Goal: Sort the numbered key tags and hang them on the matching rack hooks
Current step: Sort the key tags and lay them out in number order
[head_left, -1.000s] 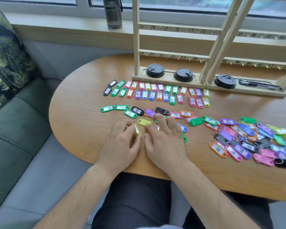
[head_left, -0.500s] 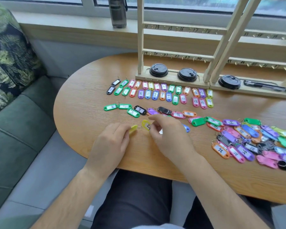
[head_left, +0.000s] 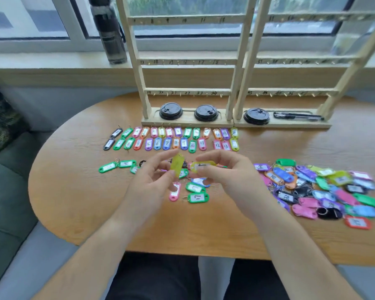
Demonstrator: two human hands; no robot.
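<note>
- The left hand [head_left: 152,180] pinches an upright yellow tag [head_left: 177,165] between thumb and fingertips, raised above the table [head_left: 74,191].
- The right hand [head_left: 225,178] grips a level yellow tag [head_left: 204,166] by its end, label side facing up; the two tags are just beside each other between the hands.
- The left rack [head_left: 182,91] stands at the far edge of the table. Its base tray [head_left: 186,124] holds two black cup lids [head_left: 170,111], side by side.
- The right rack [head_left: 290,92] stands against it. Its base tray [head_left: 290,126] holds one black lid [head_left: 256,116] and a black pen [head_left: 297,116] lying lengthwise.
- No tags can be seen on the numbered hooks of either rack.
- Two sorted rows of tags [head_left: 173,138] lie in front of the left rack.
- A loose pile of mixed tags [head_left: 325,187] covers the table on the right.
- Under the hands lie a green tag marked 17 [head_left: 198,197] and a pink tag [head_left: 174,192].
</note>
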